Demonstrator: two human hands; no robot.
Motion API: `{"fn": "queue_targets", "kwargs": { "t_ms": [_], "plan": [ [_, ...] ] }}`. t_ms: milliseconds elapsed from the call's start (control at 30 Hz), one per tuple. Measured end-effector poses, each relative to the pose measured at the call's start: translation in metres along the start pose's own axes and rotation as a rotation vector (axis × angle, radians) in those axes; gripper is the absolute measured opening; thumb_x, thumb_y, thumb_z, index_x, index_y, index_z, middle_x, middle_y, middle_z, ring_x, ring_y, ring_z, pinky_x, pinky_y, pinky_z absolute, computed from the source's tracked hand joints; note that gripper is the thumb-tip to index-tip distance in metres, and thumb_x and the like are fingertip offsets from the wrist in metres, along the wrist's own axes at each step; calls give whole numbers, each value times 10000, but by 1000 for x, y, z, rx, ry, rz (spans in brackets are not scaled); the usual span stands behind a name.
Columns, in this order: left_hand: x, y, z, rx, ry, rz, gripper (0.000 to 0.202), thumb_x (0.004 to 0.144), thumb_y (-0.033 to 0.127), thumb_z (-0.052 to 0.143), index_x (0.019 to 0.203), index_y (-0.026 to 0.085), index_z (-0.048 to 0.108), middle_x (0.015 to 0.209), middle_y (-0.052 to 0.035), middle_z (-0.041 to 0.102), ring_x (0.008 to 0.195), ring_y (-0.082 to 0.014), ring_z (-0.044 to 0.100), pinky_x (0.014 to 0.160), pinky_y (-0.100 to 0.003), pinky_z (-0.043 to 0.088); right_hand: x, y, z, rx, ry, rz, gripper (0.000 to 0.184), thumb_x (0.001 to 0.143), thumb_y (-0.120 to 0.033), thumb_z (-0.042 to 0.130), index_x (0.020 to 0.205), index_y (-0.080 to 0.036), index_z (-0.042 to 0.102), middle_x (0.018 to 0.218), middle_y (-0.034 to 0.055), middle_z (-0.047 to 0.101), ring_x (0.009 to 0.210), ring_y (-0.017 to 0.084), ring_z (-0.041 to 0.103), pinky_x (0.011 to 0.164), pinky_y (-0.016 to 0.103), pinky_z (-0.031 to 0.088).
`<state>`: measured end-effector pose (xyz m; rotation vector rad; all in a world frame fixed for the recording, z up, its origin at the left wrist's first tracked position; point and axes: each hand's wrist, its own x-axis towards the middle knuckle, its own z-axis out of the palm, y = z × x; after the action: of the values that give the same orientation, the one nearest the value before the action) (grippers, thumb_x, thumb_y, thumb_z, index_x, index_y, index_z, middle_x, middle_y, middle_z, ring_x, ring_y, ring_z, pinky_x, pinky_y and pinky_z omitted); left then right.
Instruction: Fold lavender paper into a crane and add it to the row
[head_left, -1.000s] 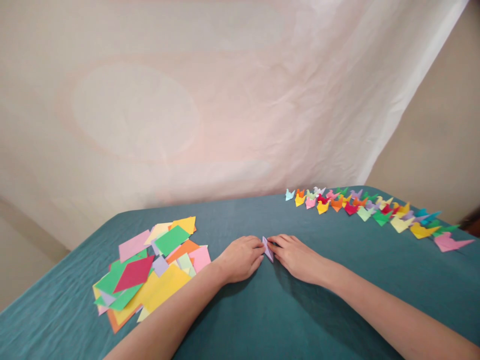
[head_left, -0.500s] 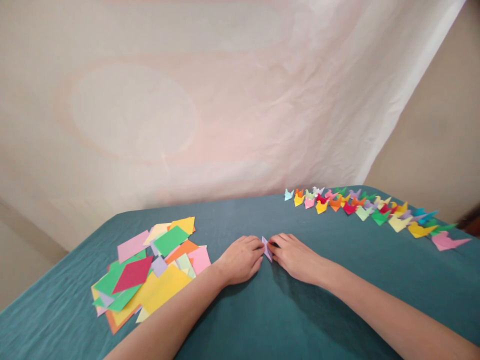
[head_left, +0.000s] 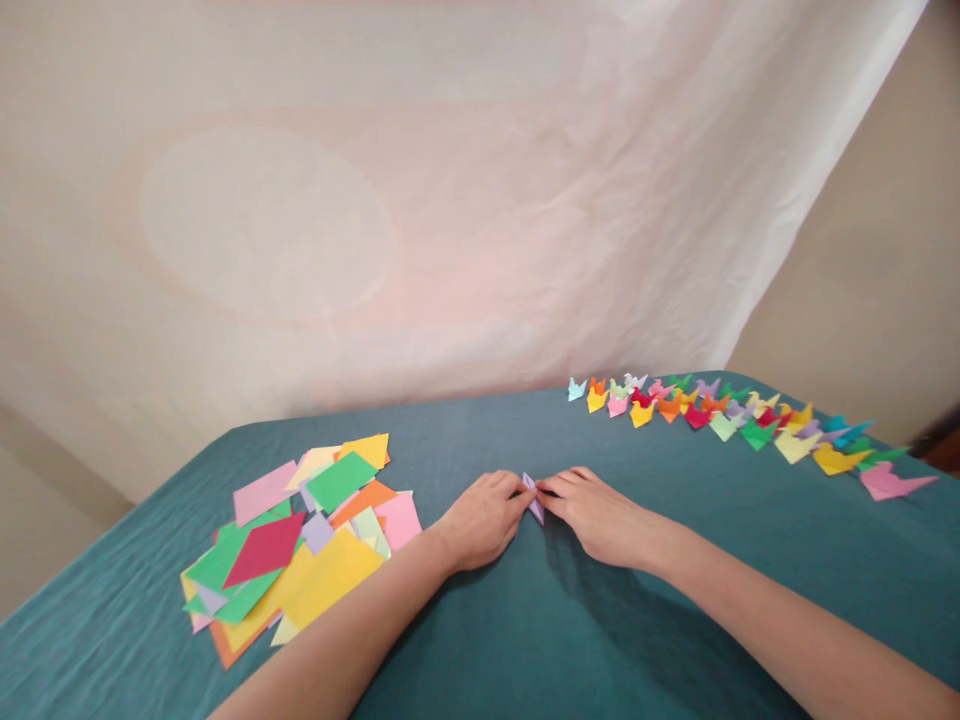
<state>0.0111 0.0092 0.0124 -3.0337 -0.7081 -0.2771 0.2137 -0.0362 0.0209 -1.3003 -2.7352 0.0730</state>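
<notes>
A small folded piece of lilac origami paper [head_left: 536,510] lies on the teal tablecloth between my two hands, narrow and pointed at its far and near ends. My left hand [head_left: 491,515] presses on its left side with fingertips together. From the right, my right hand [head_left: 589,508] pinches the paper's other edge, fingers closed. The fingertips of both hands nearly meet over its middle and cover part of the folds.
Loose coloured paper sheets, with a yellow one [head_left: 334,575] and a red one [head_left: 264,548] on top, overlap at the left. Several folded paper birds, including a pink one [head_left: 892,482], stand in rows along the back right. A pale cloth [head_left: 450,200] hangs behind the table.
My right fingertips have moved slightly left onto the lilac paper, closer to my left fingertips. The loose sheets and the paper birds stay where they were.
</notes>
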Motion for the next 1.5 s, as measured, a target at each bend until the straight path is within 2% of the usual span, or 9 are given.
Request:
{"fn": "queue_targets", "kwargs": {
  "t_ms": [367,633,733,833,933,1333,1500],
  "plan": [
    [-2,0,-2,24,12,-2,362,887,228,402,1244,214,459,1185,-88,472,1152,-241,376,972,-398,336,-5,1,-4,17,-70,-26,543,704,-25,447,1232,-130,513,1272,148,502,1163,240,435,957,393,313],
    [-2,3,-7,45,-9,-58,321,889,251,395,1189,223,507,1070,-84,501,993,-221,457,882,-378,391,-6,5,-5,29,-79,-51,595,688,-13,450,1264,-156,486,1285,140,493,1189,242,421,956,392,311],
    [-2,2,-7,38,8,-52,330,887,247,398,1200,234,501,1162,-83,490,1070,-232,435,922,-394,368,-7,5,-5,37,-81,-57,598,688,-15,458,1267,-161,481,1284,142,493,1191,243,420,955,390,313],
    [-2,0,-4,28,4,-16,348,890,241,394,1226,231,483,1305,-64,440,1215,-243,350,994,-408,312,-7,5,-5,38,-87,-59,605,679,-17,470,1266,-160,478,1278,145,495,1185,241,427,957,386,310],
    [-2,-3,-1,21,-27,12,376,909,239,352,1273,215,444,1329,-57,454,1277,-224,313,1020,-393,288,-7,5,-7,40,-90,-64,591,671,-26,490,1248,-152,491,1271,155,496,1177,245,436,957,387,310],
    [-2,-4,1,28,-35,21,393,931,275,318,1305,205,415,1354,-68,444,1291,-198,326,1028,-373,284,-11,-2,-14,30,-119,-93,559,683,-50,507,1230,-163,517,1256,156,508,1176,260,443,956,390,321],
    [-3,-5,1,32,-31,24,390,933,278,315,1303,211,419,1357,-65,441,1290,-196,326,1025,-372,290,-13,-5,-17,58,-136,-86,563,681,-47,513,1221,-205,535,1262,133,508,1167,255,451,950,382,329]
  ]
}}
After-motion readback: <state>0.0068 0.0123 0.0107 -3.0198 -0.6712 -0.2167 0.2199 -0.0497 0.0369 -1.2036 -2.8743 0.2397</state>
